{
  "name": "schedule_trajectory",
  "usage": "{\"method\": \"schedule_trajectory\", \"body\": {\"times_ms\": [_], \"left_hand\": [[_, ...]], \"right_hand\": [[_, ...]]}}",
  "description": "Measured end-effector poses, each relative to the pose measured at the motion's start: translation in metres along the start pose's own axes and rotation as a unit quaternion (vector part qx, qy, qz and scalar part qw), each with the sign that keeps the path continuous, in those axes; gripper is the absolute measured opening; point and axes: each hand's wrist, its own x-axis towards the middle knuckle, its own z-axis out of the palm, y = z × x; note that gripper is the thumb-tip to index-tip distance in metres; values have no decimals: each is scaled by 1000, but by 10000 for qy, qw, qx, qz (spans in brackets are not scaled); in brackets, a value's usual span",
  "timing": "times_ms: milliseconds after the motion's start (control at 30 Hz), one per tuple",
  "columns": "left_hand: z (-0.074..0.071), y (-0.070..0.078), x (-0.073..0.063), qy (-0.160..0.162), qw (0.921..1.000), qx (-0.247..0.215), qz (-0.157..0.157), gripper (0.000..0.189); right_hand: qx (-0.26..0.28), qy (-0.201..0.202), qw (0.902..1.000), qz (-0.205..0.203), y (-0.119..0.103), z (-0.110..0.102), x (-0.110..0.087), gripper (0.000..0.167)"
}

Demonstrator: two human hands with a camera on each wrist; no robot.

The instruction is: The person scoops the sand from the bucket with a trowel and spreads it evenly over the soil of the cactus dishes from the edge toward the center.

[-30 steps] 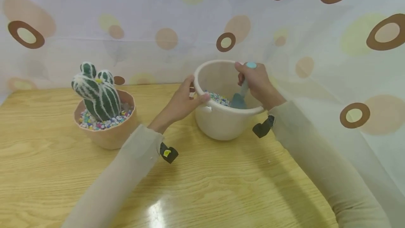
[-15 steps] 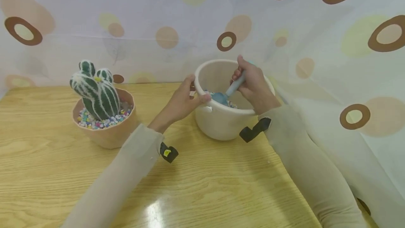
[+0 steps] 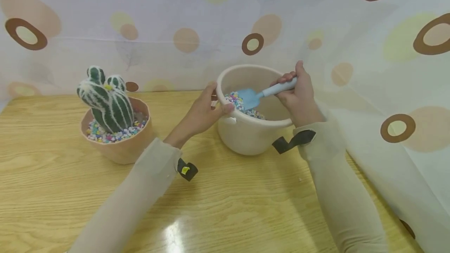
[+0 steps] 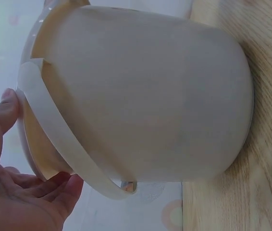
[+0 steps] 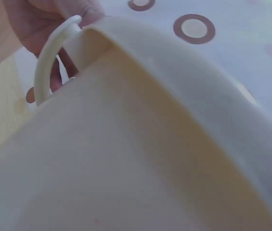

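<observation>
A cream bucket (image 3: 242, 139) stands on the wooden table with small multicoloured pebbles (image 3: 233, 98) inside it. My left hand (image 3: 202, 114) grips its left rim, thumb on the near side. In the left wrist view the bucket's handle (image 4: 68, 139) hangs down along its side. My right hand (image 3: 300, 98) holds a light blue shovel (image 3: 250, 98) by its handle, over the bucket's right side. The blade lies low in the bucket, at the pebbles; whether it bears any I cannot tell. In the right wrist view the bucket wall hides the shovel.
Left of the bucket stands a peach pot (image 3: 121, 153) holding a green cactus (image 3: 114, 108) with white lines, set in coloured pebbles. A patterned white cloth (image 3: 158, 18) hangs behind and covers the right side. The wooden table (image 3: 225, 206) stretches in front.
My right hand has swept the shovel left through the pebbles, then drawn back right, tipping the handle from steep to nearly level. The left hand has stayed on the rim.
</observation>
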Motion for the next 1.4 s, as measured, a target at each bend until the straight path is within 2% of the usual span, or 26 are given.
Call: {"method": "schedule_trajectory", "body": {"times_ms": [133, 367, 567, 733, 1000, 1200, 1400], "left_hand": [[-1, -1, -2, 109, 9999, 74, 15, 68], [0, -2, -7, 245, 9984, 396, 332, 66], [3, 1, -12, 164, 9982, 553, 156, 75], [1, 2, -14, 281, 9974, 629, 196, 75], [-1, 0, -13, 369, 9960, 747, 320, 72], [-3, -1, -16, 337, 9961, 812, 120, 72], [-6, -2, -18, 376, 9965, 736, 123, 65]], "right_hand": [[516, -13, 9987, 45, -5, -2, 1, 50], [633, -69, 9979, -79, -8, -3, 0, 53], [652, -109, 9971, -385, -15, -3, -7, 54], [863, -171, 9946, -544, -23, -1, -11, 56], [1243, -55, 9914, -394, -29, -5, -10, 58], [1336, -72, 9903, -367, -26, -6, -8, 57], [1323, -37, 9904, -399, -23, -6, -9, 57]]}}
